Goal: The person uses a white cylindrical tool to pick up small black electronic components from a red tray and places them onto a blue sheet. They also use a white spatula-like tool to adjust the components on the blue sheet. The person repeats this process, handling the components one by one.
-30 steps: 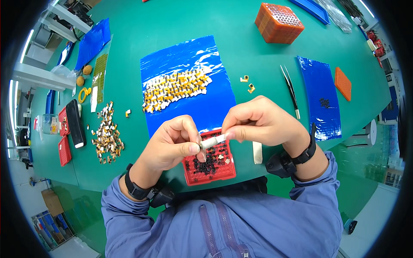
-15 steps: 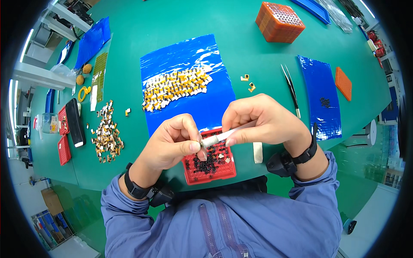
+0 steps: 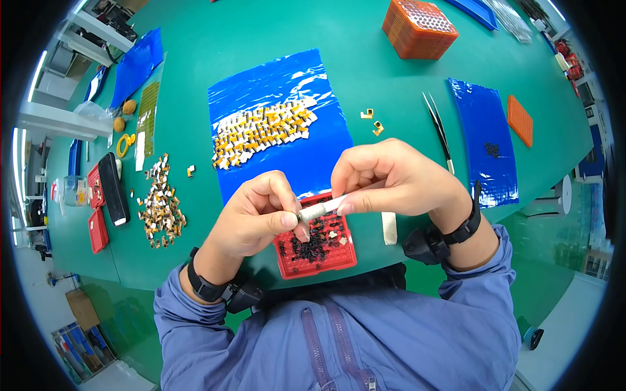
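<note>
Shifted slightly leftward in view since half a second ago: left hand (image 3: 257, 214) and right hand (image 3: 399, 181). From left to right, a heap of small parts (image 3: 163, 210) lies on the green table (image 3: 199, 244); left thumb and forefinger clamp one end of a pale roll (image 3: 313, 212), above a red tray (image 3: 318, 269); a white strip (image 3: 333, 203) runs from the roll between right thumb and forefinger, their tips slightly parted around it; tweezers (image 3: 444, 140) lie beyond.

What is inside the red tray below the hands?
Inside the red tray are many small black parts and a few pale bits. The left hand, right hand and white piece cover some of its far side; what lies beneath them cannot be seen.
</note>
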The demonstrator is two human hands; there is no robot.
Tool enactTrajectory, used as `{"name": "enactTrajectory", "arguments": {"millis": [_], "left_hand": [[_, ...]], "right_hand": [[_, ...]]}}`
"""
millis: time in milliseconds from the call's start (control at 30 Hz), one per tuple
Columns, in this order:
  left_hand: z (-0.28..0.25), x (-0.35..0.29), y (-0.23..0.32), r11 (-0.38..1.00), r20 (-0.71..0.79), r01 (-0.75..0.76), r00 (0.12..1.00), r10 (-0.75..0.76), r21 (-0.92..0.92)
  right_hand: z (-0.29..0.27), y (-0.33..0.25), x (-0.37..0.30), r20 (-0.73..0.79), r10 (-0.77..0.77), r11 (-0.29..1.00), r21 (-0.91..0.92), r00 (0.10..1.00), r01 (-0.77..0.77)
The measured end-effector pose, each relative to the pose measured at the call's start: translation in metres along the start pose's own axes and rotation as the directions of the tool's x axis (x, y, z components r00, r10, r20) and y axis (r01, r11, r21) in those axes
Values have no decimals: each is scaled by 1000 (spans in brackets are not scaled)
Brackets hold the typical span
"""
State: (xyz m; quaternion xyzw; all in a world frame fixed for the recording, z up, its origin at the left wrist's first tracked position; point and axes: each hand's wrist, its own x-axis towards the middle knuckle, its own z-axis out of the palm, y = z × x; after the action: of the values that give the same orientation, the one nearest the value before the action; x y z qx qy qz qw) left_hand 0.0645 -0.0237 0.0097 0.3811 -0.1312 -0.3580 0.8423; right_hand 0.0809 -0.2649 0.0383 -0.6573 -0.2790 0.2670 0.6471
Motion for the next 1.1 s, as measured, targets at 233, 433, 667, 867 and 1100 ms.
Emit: {"name": "enactTrajectory", "arguments": {"millis": [233, 433, 667, 867, 1100], "left_hand": [[0, 0, -1, 1000, 7, -16, 1000, 16, 6], [-1, 1, -2, 1000, 19, -26, 999, 26, 10], [0, 1, -3, 999, 22, -30, 999, 30, -21], [-1, 1, -3, 1000, 26, -30, 999, 30, -3], [1, 1, -3, 1000, 34, -8, 999, 8, 8]], "right_hand": [[-1, 1, 0, 3, -22, 998, -62, 1000, 22], [-4, -9, 0, 45, 96, 995, -7, 994, -96], [-4, -10, 0, 40, 66, 994, -88, 997, -63], [-4, -11, 0, 51, 151, 988, -37, 987, -149], [-5, 3, -1, 59, -57, 987, -146, 997, 65]]}}
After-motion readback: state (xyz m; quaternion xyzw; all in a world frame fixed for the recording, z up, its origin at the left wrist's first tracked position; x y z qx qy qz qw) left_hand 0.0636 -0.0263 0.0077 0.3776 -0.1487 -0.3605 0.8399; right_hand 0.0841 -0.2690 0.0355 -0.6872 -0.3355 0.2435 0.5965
